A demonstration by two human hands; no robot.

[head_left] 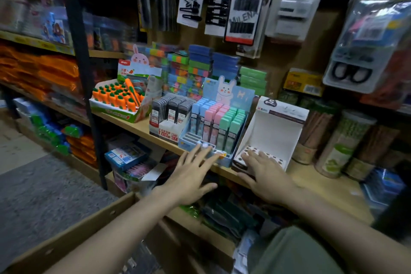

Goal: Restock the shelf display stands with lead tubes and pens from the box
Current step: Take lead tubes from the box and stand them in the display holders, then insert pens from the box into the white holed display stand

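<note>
Our left hand and right hand, fingers spread and holding nothing, reach the blue lead-tube stand and empty white pen stand, while the cardboard box sits below left, nearer our left hand.

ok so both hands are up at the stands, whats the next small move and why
Probably draw both hands back to the cardboard box for pens. The left hand and right hand are open and hold nothing, and the white stand under the right fingers shows only empty holes.
</note>
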